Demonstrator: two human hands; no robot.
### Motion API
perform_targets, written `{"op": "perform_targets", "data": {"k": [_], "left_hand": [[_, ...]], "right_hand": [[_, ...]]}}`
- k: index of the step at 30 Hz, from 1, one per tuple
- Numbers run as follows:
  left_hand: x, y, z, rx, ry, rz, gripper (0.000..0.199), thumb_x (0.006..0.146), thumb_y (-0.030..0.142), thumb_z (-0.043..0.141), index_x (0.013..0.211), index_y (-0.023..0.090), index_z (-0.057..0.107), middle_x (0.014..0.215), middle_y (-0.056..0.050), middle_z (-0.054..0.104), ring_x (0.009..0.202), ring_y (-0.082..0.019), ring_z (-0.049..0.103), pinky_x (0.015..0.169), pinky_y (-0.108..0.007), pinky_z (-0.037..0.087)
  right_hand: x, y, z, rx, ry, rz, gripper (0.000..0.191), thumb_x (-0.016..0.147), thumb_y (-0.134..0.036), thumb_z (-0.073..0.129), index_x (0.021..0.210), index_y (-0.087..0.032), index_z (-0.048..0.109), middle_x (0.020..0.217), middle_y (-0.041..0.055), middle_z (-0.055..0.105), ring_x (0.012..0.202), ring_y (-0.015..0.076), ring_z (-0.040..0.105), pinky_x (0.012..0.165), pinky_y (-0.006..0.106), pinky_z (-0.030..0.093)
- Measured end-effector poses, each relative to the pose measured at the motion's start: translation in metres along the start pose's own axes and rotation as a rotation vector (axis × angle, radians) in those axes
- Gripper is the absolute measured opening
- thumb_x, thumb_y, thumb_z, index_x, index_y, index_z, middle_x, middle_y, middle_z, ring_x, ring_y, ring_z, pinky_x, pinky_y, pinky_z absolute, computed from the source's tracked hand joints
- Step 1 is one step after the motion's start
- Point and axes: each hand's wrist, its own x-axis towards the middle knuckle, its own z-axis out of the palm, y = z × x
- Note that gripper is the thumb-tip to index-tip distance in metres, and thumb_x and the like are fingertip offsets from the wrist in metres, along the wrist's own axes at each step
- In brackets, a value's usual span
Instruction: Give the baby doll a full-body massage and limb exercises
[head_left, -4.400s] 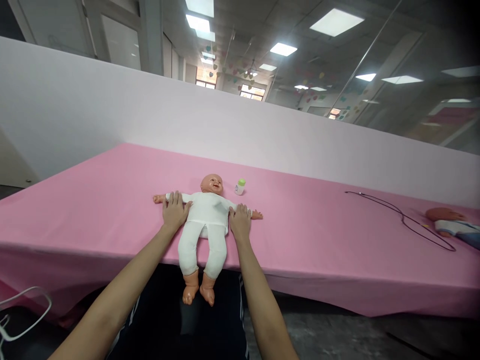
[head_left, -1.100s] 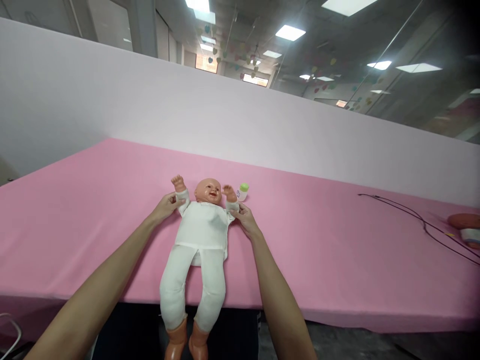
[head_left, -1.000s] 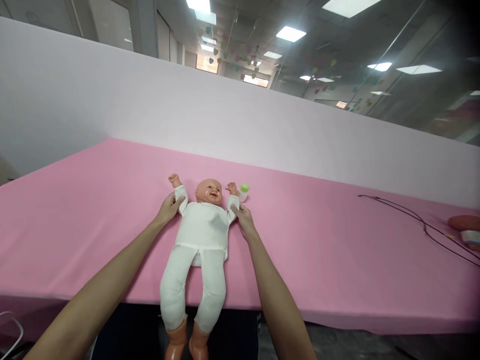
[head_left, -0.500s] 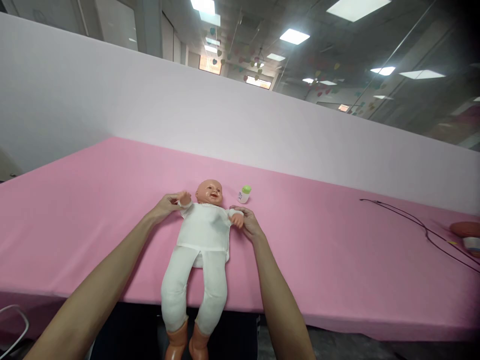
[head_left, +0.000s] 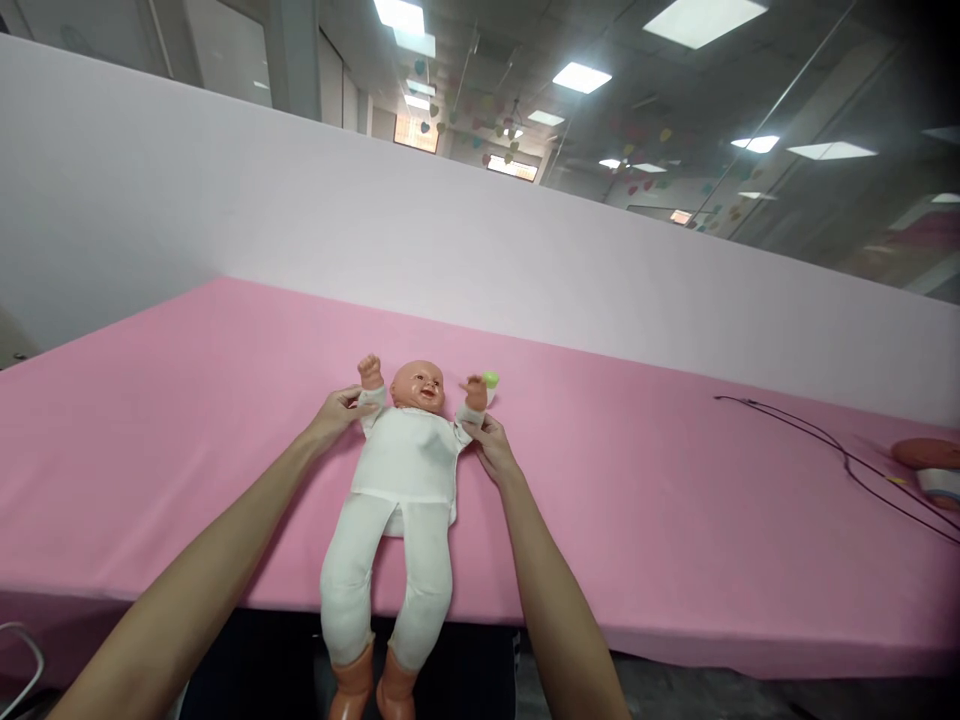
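Note:
A baby doll (head_left: pixel 409 455) in a white top and white leggings lies on its back on the pink-covered table (head_left: pixel 637 520), its brown feet past the near edge. My left hand (head_left: pixel 335 415) is closed on the doll's sleeve at the wrist of the arm on the left. On the other side, my right hand (head_left: pixel 493 445) grips the other sleeve below the doll's hand. Both doll arms point up beside its head. A small white bottle with a green cap (head_left: pixel 491 381) stands behind the doll's right-side hand, partly hidden by it.
Behind the table runs a white partition (head_left: pixel 450 240). Thin dark cables (head_left: pixel 810 428) lie on the right of the cloth, near a brown rounded object with a white band (head_left: pixel 937 483) at the edge. A white cord (head_left: pixel 30 655) hangs at lower left.
Both doll arms have been raised from lower down to upright beside the head, my hands still on the sleeves. The right-side doll hand now covers part of the bottle.

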Motion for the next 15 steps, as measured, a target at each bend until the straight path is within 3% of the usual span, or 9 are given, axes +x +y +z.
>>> {"op": "perform_targets", "data": {"k": [5,7,10,15], "left_hand": [[0.003,-0.013,0.014,-0.026,0.282,-0.091,0.068,0.063,0.061,0.088,0.109,0.014,0.072,0.078,-0.004,0.070,0.067,-0.019,0.063,0.061,-0.029,0.047],[0.003,-0.018,0.015,0.046,0.315,-0.091,0.060,0.068,0.064,0.084,0.098,0.014,0.073,0.073,-0.004,0.069,0.063,-0.018,0.061,0.059,-0.028,0.045],[0.003,-0.017,0.013,0.147,0.238,-0.068,0.053,0.076,0.066,0.077,0.075,0.014,0.072,0.070,-0.004,0.067,0.062,-0.016,0.057,0.056,-0.027,0.040],[0.004,-0.005,-0.002,-0.080,0.056,-0.112,0.059,0.061,0.050,0.094,0.105,0.015,0.077,0.098,-0.010,0.076,0.082,-0.022,0.067,0.072,-0.032,0.052]], "right_hand": [[-0.001,0.000,0.009,-0.026,0.071,0.079,0.040,0.070,-0.049,0.092,0.091,-0.017,0.080,0.089,0.0079,0.080,0.088,0.0250,0.073,0.094,0.041,0.054],[-0.002,-0.002,0.009,-0.024,0.065,0.118,0.039,0.070,-0.049,0.092,0.086,-0.016,0.079,0.087,0.0089,0.080,0.088,0.0254,0.073,0.094,0.040,0.055],[-0.002,-0.004,0.007,0.019,0.047,0.134,0.038,0.070,-0.046,0.092,0.089,-0.015,0.079,0.088,0.0083,0.080,0.088,0.0242,0.073,0.095,0.039,0.054],[-0.002,-0.009,-0.001,0.099,-0.015,0.065,0.044,0.061,-0.028,0.096,0.101,-0.021,0.078,0.100,0.0047,0.079,0.097,0.0239,0.072,0.098,0.039,0.054]]}}
